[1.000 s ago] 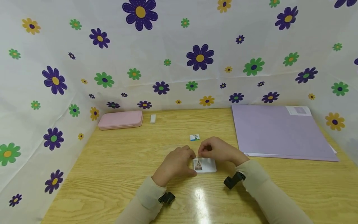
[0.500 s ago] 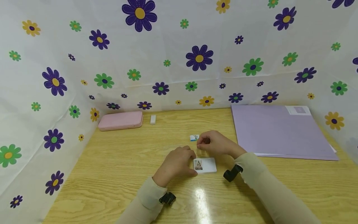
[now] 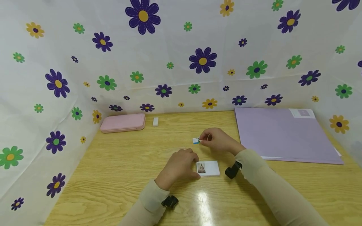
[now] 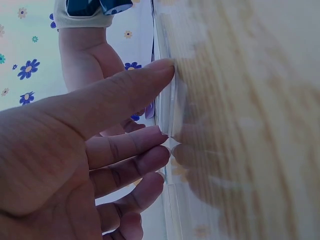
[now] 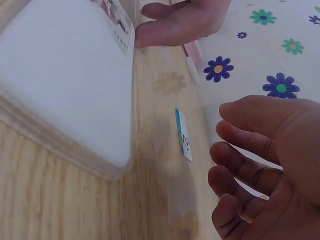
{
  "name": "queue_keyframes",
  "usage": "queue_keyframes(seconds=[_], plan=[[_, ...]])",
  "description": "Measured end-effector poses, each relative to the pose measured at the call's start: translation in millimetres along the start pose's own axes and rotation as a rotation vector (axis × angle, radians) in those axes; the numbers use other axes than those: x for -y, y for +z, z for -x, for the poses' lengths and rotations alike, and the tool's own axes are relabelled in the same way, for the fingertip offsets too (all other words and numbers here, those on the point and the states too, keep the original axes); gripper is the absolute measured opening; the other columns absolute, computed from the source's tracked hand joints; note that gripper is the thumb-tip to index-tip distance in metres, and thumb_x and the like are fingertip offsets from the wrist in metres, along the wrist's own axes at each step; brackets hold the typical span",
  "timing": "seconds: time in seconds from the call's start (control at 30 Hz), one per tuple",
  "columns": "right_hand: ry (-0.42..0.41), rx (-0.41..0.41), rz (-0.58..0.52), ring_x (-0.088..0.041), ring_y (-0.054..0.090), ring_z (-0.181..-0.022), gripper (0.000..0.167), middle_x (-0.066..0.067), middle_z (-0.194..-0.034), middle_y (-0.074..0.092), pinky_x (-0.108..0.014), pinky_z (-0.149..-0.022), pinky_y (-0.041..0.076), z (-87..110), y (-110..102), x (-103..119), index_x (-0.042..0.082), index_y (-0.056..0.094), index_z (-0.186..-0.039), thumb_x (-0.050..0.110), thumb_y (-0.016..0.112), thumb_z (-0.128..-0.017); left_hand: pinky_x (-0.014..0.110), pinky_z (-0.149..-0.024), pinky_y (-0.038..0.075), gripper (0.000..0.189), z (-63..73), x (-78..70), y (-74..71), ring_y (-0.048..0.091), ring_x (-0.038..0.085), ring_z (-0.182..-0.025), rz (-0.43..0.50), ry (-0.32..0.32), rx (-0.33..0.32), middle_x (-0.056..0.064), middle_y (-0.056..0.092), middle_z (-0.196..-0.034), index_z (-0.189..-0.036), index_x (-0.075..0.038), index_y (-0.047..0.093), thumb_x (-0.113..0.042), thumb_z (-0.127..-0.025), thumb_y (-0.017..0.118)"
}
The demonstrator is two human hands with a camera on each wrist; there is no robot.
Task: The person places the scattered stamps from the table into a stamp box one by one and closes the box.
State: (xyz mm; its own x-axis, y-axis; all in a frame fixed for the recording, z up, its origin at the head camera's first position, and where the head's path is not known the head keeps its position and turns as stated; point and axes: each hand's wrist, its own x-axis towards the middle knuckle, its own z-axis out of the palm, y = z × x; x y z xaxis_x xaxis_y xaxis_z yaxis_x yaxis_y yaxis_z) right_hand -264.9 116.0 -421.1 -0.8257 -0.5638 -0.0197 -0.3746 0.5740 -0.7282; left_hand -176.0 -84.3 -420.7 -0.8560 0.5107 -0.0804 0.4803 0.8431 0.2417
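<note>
A flat white slab (image 3: 211, 168), about card-sized with rounded corners and a layered edge, lies on the table. A small brownish picture (image 3: 201, 167) is on its left part. My left hand (image 3: 179, 166) holds the slab at its left end, thumb on the near corner and a finger at the far one. Beyond it lies a small white-and-blue picture card (image 5: 183, 135). My right hand (image 3: 219, 139) hovers at that card's right end, its fingers (image 5: 239, 161) loosely bent. A gap separates them from the card in the right wrist view.
A pink case (image 3: 123, 122) and a small white block (image 3: 155, 121) lie at the back left of the wooden table (image 3: 121, 169). At the right a large purple folder (image 3: 282, 135) covers loose white sheets. Flowered cloth (image 3: 169, 47) hangs behind and at both sides.
My right hand has moved away from the slab's far edge to the small picture card, and its thumb and fingertips have parted. My left hand has stayed on the slab.
</note>
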Motion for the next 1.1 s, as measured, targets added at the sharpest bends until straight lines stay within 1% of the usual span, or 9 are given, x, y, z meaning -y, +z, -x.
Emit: queue_keyframes(seconds=[0.13,0.3,0.43,0.7,0.9,1.1], plan=[[0.019,-0.015,0.016,-0.019,0.054,-0.08,0.011,-0.001,-0.091,0.063,-0.034,-0.07,0.047,-4.5,0,-4,0.008,0.07,-0.103,0.015,0.068,-0.094,0.035,-0.076,0.049,0.049,0.9,0.2,0.3,0.056,0.019,-0.091,0.0,0.001,0.006,-0.006,0.061,-0.103,-0.11,-0.019,0.072,-0.046,-0.071,0.086],[0.074,-0.022,0.009,-0.02,0.055,-0.084,0.014,-0.002,-0.095,0.062,-0.033,-0.07,0.048,-9.8,0,-10,0.009,0.069,-0.107,0.016,0.067,-0.095,0.035,-0.075,0.05,0.05,1.3,-0.2,-0.3,0.057,0.02,-0.091,-0.014,0.012,0.003,-0.006,0.061,-0.104,-0.11,-0.019,0.072,-0.048,-0.072,0.086],[0.087,-0.015,0.018,-0.02,0.056,-0.085,0.015,-0.003,-0.095,0.062,-0.033,-0.071,0.049,-14.3,1,-13,0.008,0.068,-0.108,0.015,0.067,-0.095,0.035,-0.075,0.05,0.05,1.3,0.5,0.2,0.057,0.02,-0.091,-0.022,0.015,0.0,-0.006,0.061,-0.104,-0.109,-0.019,0.072,-0.048,-0.071,0.087],[0.09,-0.008,0.068,-0.02,0.057,-0.092,0.017,-0.003,-0.098,0.063,-0.037,-0.086,0.048,-21.9,4,-17,0.007,0.067,-0.11,0.012,0.067,-0.094,0.035,-0.077,0.05,0.05,2.9,0.5,0.4,0.058,0.02,-0.092,-0.011,0.012,0.003,-0.005,0.062,-0.105,-0.109,-0.018,0.072,-0.047,-0.072,0.087],[0.067,-0.019,0.122,-0.022,0.057,-0.093,0.014,-0.005,-0.098,0.063,-0.041,-0.088,0.048,-25.2,6,-16,0.005,0.068,-0.106,0.01,0.068,-0.093,0.034,-0.076,0.049,0.049,3.4,-0.1,0.4,0.057,0.019,-0.09,-0.006,0.011,-0.004,-0.005,0.061,-0.103,-0.108,-0.017,0.072,-0.046,-0.071,0.087],[0.084,-0.037,0.167,-0.021,0.056,-0.088,0.008,-0.004,-0.093,0.063,-0.04,-0.084,0.047,-28.4,9,-12,0.007,0.069,-0.099,0.012,0.069,-0.093,0.033,-0.076,0.049,0.05,3.5,0.6,-0.1,0.056,0.019,-0.09,-0.012,0.007,-0.004,-0.005,0.061,-0.104,-0.109,-0.018,0.072,-0.047,-0.071,0.087]])
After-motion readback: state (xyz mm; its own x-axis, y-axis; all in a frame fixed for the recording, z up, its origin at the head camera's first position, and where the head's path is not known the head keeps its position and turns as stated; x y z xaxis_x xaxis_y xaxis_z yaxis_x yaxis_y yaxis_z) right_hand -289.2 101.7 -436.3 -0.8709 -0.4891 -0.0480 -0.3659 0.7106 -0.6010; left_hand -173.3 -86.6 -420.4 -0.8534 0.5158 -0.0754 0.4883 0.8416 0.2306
